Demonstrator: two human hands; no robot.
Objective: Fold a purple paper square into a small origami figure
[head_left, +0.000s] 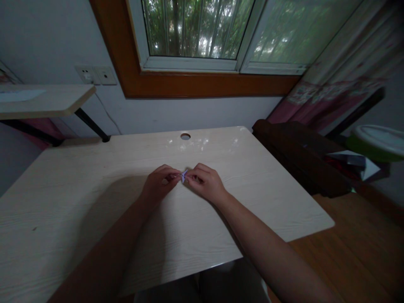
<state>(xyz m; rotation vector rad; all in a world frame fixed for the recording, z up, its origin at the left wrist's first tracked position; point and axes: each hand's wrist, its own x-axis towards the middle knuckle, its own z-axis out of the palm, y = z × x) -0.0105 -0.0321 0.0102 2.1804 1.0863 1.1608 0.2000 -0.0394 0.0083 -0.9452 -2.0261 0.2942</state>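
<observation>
Lilac piece (184, 176), small, thin and angular, with pointed ends; at the centre of the frame, between both sets of fingertips, just above the tabletop or touching it, which of the two impossible to tell; material too small to make out; left hand (160, 180), fingers curled, thumb and fingertips pinched narrow on the piece; right hand (206, 181), likewise pinched narrow on its other side; bare forearms, slanting in from the lower left and lower right; tabletop (268, 206), pale, wood-grained, faintly glossy, with rounded corners, across the middle and lower frame; round hole (185, 136) through it, near the far edge; raised shelf (47, 107), pale and flat, on slanting black legs, at left; socket plates (96, 75), white, squarish, on a smooth wall at upper left; window (192, 29), glass in pale framing, within orange-brown trim (202, 86), at upper centre; curtain (315, 92), draped cloth, pale above and pink below, at upper right; floor (347, 235), brown, wood-like planks, at lower right.
</observation>
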